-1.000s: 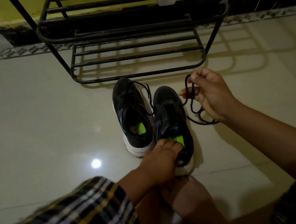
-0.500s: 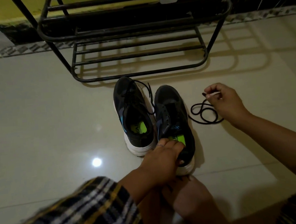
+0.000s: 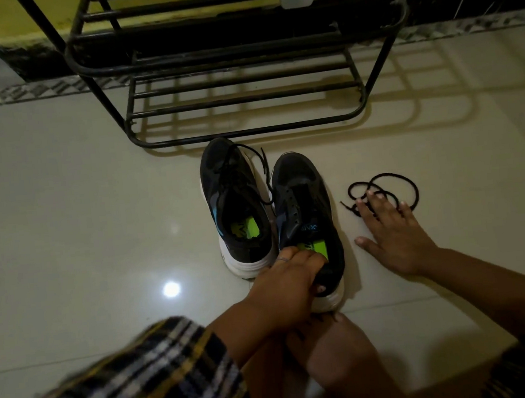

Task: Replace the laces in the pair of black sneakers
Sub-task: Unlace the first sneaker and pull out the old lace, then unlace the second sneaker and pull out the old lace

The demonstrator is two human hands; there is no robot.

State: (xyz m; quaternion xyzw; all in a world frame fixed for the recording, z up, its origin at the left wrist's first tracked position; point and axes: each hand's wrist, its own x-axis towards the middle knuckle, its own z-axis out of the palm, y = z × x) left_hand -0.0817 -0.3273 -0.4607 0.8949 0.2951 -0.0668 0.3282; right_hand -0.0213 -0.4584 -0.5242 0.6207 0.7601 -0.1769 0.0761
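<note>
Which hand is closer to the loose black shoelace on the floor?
The right hand. Its straight fingers rest on the loose lace. The left hand is farther away, gripping the heel of the unlaced sneaker.

- right sneaker [image 3: 303,207]: light blue lettering on the tongue, near the collar. It sits upside down from this view and looks like "XAM" or similar; I can't confirm the exact letters.
- right sneaker's green insole [image 3: 315,247]: dark printed mark, partly covered by the left hand [image 3: 287,288]. Unreadable.
- left sneaker [image 3: 234,201]: its green insole [image 3: 247,229] carries a dark logo shaped like a "W" or "M". Too blurred to read as text.
- No numbers, sizes or signs are legible.
</note>
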